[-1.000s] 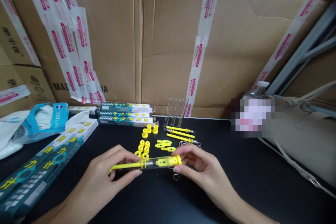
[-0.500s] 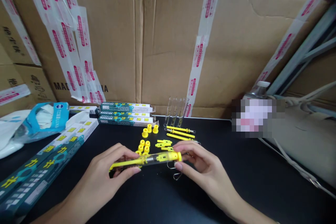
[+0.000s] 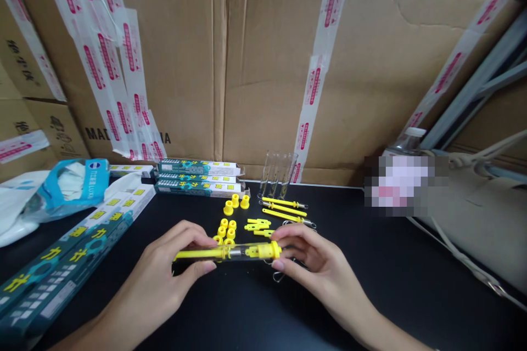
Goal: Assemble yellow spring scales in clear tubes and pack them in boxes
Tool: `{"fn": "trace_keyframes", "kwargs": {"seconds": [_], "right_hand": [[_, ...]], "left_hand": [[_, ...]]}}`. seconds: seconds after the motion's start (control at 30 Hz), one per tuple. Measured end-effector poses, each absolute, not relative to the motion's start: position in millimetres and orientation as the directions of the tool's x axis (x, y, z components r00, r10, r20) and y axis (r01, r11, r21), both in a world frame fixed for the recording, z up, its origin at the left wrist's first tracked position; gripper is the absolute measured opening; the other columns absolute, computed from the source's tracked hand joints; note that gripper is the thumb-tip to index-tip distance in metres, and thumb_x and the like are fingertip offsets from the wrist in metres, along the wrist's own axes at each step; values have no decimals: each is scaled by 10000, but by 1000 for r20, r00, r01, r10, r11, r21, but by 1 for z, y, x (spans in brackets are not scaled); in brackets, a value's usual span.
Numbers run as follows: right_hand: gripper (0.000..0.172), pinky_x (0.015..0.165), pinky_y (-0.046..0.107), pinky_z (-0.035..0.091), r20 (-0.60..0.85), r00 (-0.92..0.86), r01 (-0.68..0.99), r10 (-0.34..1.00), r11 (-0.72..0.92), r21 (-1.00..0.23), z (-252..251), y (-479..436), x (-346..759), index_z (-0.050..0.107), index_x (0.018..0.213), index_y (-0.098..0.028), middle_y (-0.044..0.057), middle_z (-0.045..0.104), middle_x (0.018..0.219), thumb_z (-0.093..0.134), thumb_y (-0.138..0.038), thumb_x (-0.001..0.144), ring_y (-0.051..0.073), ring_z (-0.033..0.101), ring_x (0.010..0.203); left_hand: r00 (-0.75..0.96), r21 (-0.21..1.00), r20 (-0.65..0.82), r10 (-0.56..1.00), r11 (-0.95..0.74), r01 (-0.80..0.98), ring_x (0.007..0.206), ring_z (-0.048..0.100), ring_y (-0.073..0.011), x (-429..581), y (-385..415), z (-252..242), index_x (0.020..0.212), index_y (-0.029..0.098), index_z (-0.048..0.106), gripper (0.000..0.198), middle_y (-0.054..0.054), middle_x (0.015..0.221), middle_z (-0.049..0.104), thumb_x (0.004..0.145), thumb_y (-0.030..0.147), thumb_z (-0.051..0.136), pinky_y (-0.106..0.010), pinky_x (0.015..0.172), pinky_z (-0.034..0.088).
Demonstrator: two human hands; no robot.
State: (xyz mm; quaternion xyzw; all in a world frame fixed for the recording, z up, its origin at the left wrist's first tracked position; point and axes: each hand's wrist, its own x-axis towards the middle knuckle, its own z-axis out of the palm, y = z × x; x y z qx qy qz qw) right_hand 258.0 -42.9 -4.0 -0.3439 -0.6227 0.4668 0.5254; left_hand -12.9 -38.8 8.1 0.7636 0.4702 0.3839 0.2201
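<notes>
A clear tubular spring scale with yellow parts inside lies nearly level between my hands. My left hand is closed around its left end, thumb below and fingers above. With fingers and thumb, my right hand grips the yellow end cap at the other end. Metal hooks lie behind and below that cap, partly hidden. Just beyond the tube are small yellow rings and flat yellow pieces. Larger flanged yellow caps stand farther back, beside yellow rods with springs.
Several clear tubes stand upright by the cardboard wall. Printed boxes are stacked at the back, with long ones along the left. A blue tissue pack, a bottle and a beige bag flank the black table.
The spring scale has tipped to a more level angle, its capped right end moving slightly left and down. Both hands keep hold of it.
</notes>
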Motion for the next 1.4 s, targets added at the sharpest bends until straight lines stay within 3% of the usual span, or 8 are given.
{"fn": "trace_keyframes", "kwargs": {"seconds": [0.33, 0.57, 0.67, 0.77, 0.9, 0.97, 1.17, 1.4], "right_hand": [[190, 687, 228, 573, 389, -189, 122, 902, 415, -902, -2, -43, 260, 689, 919, -245, -27, 666, 810, 826, -246, 787, 129, 639, 698], [332, 775, 250, 578, 434, -190, 114, 880, 459, -881, -1, -39, 264, 656, 1085, -285, -15, 668, 922, 821, -260, 798, 148, 651, 812], [246, 805, 259, 572, 467, -158, 171, 870, 490, -855, 2, -36, 269, 636, 1110, -291, -2, 671, 968, 734, -306, 885, 157, 666, 874], [110, 782, 264, 561, 537, -109, 353, 836, 538, -765, 7, -32, 277, 637, 1074, -260, 19, 682, 987, 615, -293, 971, 162, 674, 882], [79, 739, 282, 522, 675, -216, 596, 705, 643, -481, 15, -25, 287, 637, 1022, -210, 39, 669, 945, 565, -197, 992, 167, 649, 846], [86, 759, 299, 506, 691, -281, 609, 666, 680, -408, 17, -23, 289, 636, 1014, -200, 40, 654, 928, 566, -160, 984, 173, 631, 854], [123, 814, 340, 492, 675, -395, 575, 623, 741, -347, 10, -31, 278, 612, 1049, -202, 41, 649, 943, 558, -115, 979, 189, 601, 895], [284, 885, 461, 494, 497, -575, 608, 649, 746, -271, 1, -48, 247, 551, 1280, -209, 86, 664, 1100, 521, -169, 1000, 262, 569, 993]], "left_hand": [[266, 720, 354, 897, -443, 534, 852, 664, -186, -12, -36, 8, 896, 273, 691, 69, 21, 899, 670, 847, 258, 645, -259, 762, 498], [248, 757, 259, 933, -356, 547, 877, 674, -208, -13, -35, 12, 893, 260, 684, 84, 6, 907, 692, 853, 314, 634, -282, 781, 511], [209, 796, 224, 952, -303, 524, 895, 676, -219, -14, -33, 11, 909, 267, 674, 122, 3, 932, 707, 861, 372, 635, -283, 780, 524], [159, 814, 231, 960, -280, 509, 874, 675, -225, -15, -31, 10, 907, 271, 668, 185, 5, 916, 721, 853, 447, 653, -296, 810, 525], [114, 823, 242, 964, -266, 502, 866, 669, -228, -19, -27, 9, 912, 277, 668, 248, 7, 907, 723, 847, 516, 655, -295, 822, 524], [90, 820, 250, 964, -260, 509, 856, 664, -227, -20, -26, 8, 917, 278, 670, 260, 9, 896, 713, 840, 526, 659, -284, 794, 527], [65, 819, 265, 962, -260, 512, 855, 662, -225, -20, -27, 8, 940, 281, 680, 280, 11, 891, 705, 835, 539, 662, -264, 750, 525], [67, 817, 246, 967, -244, 522, 881, 670, -242, -18, -27, 16, 913, 265, 682, 291, -6, 914, 722, 816, 539, 661, -287, 779, 535]]}}
